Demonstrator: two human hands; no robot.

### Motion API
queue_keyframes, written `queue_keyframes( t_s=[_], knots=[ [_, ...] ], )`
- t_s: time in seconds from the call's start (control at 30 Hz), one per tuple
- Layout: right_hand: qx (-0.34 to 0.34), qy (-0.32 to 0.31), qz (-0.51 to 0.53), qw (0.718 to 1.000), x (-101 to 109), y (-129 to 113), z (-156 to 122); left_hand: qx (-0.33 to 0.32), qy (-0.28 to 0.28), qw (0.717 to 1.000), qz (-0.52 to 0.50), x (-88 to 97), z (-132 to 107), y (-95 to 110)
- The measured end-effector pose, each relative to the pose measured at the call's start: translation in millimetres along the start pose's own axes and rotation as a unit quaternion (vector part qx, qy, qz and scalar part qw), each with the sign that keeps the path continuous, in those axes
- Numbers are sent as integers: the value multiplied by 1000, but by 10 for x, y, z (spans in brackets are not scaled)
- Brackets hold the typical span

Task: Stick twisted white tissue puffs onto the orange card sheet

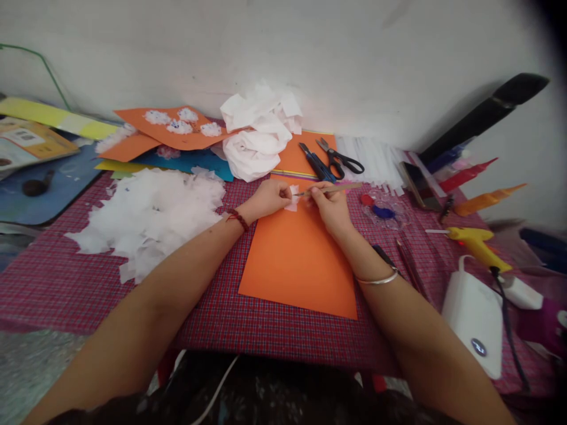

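My left hand pinches a small white tissue piece over the far end of an orange paper sheet. My right hand is closed on a thin paintbrush, whose tip touches the tissue piece. Both hands sit close together above the sheet on a red checked cloth. A red thread band is on my left wrist and a metal bangle on my right.
A heap of white tissue scraps lies left. Crumpled white paper, scissors and orange card with tissue flowers lie behind. A paint palette, glue gun, white box and coloured bottles stand right.
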State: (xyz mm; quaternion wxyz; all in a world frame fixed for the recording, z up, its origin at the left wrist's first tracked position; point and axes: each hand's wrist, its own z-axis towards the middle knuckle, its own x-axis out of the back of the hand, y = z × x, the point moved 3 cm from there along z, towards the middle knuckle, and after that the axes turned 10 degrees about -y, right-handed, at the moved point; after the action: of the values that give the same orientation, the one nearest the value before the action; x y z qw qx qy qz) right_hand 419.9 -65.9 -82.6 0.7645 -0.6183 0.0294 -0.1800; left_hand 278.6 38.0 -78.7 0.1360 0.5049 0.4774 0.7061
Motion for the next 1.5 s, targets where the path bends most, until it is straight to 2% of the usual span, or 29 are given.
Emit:
queue_keyframes(
  t_s=[0.07,0.2,0.4,0.6,0.7,0.8,0.9,1.03,1.1,1.13,1.17,1.2,1.27,1.3,1.33,1.4,1.5],
  knots=[
    [1,19,12,1000,27,-30,-33,1,15,1000,9,-29,15,-33],
    [-3,-20,9,1000,-7,-69,-80,7,30,999,22,-20,6,-30],
    [10,-44,-67,997,-59,-45,-99,27,39,999,12,-12,-24,69],
    [24,-64,-114,991,-71,4,-103,23,49,998,32,-30,2,29],
    [47,-71,-171,982,-87,-31,-129,23,57,998,14,-18,-2,15],
    [82,-99,-265,956,-133,-101,-164,32,82,994,-70,22,-21,1],
    [118,-129,-372,912,-198,-168,-196,53,92,984,-140,51,-37,-11],
    [147,-155,-499,840,-284,-217,-230,49,88,986,-130,64,-44,-2],
    [159,-166,-522,821,-308,-224,-245,38,88,988,-122,66,-46,-4],
    [164,-169,-515,824,-310,-222,-249,34,87,988,-122,66,-47,-9],
    [165,-168,-490,840,-299,-216,-247,30,86,988,-123,66,-48,-15],
    [161,-155,-444,868,-273,-206,-238,28,84,988,-124,66,-50,-22],
    [129,-82,-295,943,-166,-162,-196,30,81,988,-124,64,-53,-35],
    [101,-30,-201,974,-98,-123,-170,32,80,989,-123,60,-53,-40],
    [69,20,-109,992,-34,-73,-145,34,80,989,-123,53,-52,-44],
    [12,84,30,996,49,20,-103,38,79,988,-130,38,-42,-47],
    [-29,79,93,992,66,73,-61,54,75,977,-190,52,-19,-33]
  ],
)
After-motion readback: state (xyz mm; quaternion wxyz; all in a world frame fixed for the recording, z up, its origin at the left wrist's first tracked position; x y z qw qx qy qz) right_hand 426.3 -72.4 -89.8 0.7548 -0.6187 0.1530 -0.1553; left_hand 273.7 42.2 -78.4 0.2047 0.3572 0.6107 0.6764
